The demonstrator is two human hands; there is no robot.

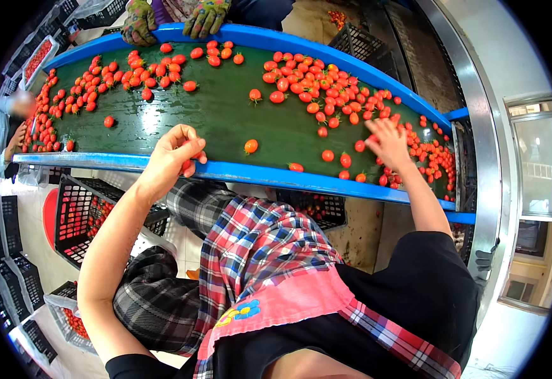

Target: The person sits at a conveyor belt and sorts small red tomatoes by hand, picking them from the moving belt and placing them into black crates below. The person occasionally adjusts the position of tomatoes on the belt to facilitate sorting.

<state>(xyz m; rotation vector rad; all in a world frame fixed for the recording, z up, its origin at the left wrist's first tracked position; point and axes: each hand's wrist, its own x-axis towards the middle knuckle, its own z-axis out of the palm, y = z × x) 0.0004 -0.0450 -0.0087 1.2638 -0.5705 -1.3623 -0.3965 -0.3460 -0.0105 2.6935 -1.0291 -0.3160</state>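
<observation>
Before me is a green conveyor belt [200, 113] between blue metal side rails [266, 173], with many small red tomatoes on it. My left hand [167, 154] is curled over the near rail and holds a few red tomatoes [186, 165], partly hidden by the fingers. Over the right part of the belt my right hand [389, 144] reaches into the tomatoes with its fingers spread. One tomato shows partly under its fingers. The largest cluster of tomatoes [304, 78] lies beyond it, toward the far rail. A lone orange-red tomato [251, 146] sits mid-belt, between my hands.
Across the belt, a person's gloved hands [171, 23] rest at the far rail. Another person [1, 128] works at the left end. Black plastic crates [74, 222] holding tomatoes stand below the near rail. A metal frame [486, 142] bounds the right side.
</observation>
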